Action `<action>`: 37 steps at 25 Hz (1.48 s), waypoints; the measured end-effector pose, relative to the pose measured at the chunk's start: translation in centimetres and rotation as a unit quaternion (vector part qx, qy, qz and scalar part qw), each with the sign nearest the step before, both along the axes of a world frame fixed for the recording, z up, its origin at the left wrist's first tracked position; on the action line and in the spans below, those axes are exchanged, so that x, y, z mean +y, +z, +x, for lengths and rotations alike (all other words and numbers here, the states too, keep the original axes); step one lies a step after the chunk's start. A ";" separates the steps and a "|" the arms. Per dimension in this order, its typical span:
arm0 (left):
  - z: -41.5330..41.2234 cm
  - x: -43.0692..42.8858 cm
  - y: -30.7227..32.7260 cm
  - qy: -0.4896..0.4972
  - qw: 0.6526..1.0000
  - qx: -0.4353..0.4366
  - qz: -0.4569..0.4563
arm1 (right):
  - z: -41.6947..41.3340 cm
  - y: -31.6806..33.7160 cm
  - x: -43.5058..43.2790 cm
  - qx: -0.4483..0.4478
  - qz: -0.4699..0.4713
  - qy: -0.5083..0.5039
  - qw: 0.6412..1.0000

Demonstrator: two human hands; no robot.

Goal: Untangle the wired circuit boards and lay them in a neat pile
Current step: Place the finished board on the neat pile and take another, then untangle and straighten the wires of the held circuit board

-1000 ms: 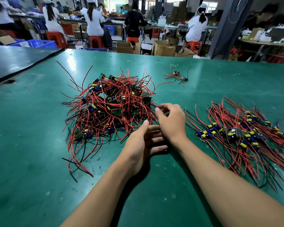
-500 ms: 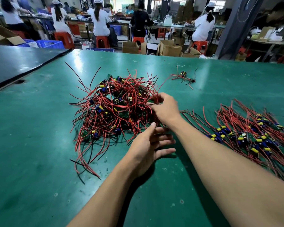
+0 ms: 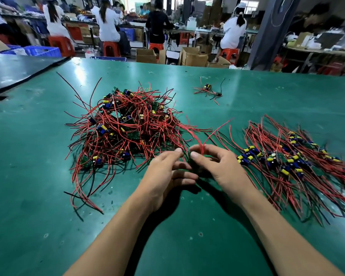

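Note:
A tangled heap of circuit boards (image 3: 126, 126) with red and black wires lies on the green table (image 3: 38, 176), left of centre. To the right, sorted boards (image 3: 287, 160) lie side by side with their wires fanned out. My right hand (image 3: 217, 168) pinches one small green board (image 3: 195, 166) between thumb and fingers, its red wires (image 3: 207, 134) sticking up and away. Beside it, my left hand (image 3: 163, 174) has its fingers extended toward that board, fingertips at the edge of the heap; whether they touch the board is unclear.
One stray board (image 3: 207, 88) with wires lies alone at the far middle of the table. A darker table (image 3: 14, 70) adjoins at the far left. Beyond the far edge are cardboard boxes (image 3: 193, 56), red stools and seated workers.
My right hand reached into the heap, took a board and pulled it back toward me. My left hand lifted slightly and moved next to it.

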State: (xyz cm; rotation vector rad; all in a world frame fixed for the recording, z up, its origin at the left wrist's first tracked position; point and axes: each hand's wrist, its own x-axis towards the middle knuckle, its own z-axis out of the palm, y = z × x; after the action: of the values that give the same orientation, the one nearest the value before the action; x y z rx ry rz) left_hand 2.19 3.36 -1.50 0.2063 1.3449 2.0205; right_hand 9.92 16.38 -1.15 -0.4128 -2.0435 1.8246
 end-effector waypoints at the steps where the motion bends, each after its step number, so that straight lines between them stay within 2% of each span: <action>1: 0.2 0.0 -0.1 0.001 1.000 0.019 -0.009 | 0.0 0.1 -0.1 -0.003 0.024 0.008 1.000; 5: 0.8 -0.2 -0.4 0.024 0.997 0.066 -0.020 | -0.2 0.1 -0.1 -0.019 0.216 -0.046 0.975; 6: 0.9 -0.2 -0.5 0.031 0.997 0.070 -0.022 | 0.0 -0.1 0.2 -0.027 0.235 -0.057 0.970; 14: 1.2 -0.2 -0.6 0.079 0.994 0.072 -0.008 | 0.1 -0.3 0.5 -0.018 0.133 0.016 0.991; 18: 1.5 -0.3 -0.8 0.128 0.986 0.106 -0.027 | -0.2 -0.4 0.3 -0.031 0.059 0.006 0.998; 21: 1.5 -0.6 -0.7 0.148 0.984 0.103 -0.018 | 0.0 0.0 0.0 -0.089 -0.010 -0.023 0.996; 23: 1.3 -0.9 -0.3 0.151 0.984 0.091 -0.008 | 0.0 0.2 0.1 -0.112 -0.016 -0.041 0.993; 26: 1.0 -1.1 0.3 0.132 0.990 0.039 0.024 | -0.2 0.4 0.8 -0.087 -0.035 -0.094 0.991; 28: 0.8 -1.3 0.6 0.116 0.992 0.020 0.041 | 0.0 0.5 1.1 -0.104 -0.016 -0.105 0.989; 32: 1.0 -1.3 0.8 0.049 0.996 -0.022 0.064 | 0.7 0.4 0.8 -0.140 0.085 0.000 0.987; 35: 1.2 -1.1 0.7 0.006 0.995 -0.074 0.068 | 0.7 0.4 0.2 -0.101 0.053 0.050 0.992; 37: 1.2 -1.1 0.5 0.000 0.998 -0.046 0.049 | 0.4 0.3 0.2 -0.070 0.048 0.053 0.995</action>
State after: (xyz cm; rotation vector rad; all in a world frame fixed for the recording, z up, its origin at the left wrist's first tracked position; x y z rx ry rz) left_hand 3.38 2.30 -1.05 0.1558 1.1912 2.0731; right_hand 10.27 16.62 -0.81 -0.4229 -2.2773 1.7938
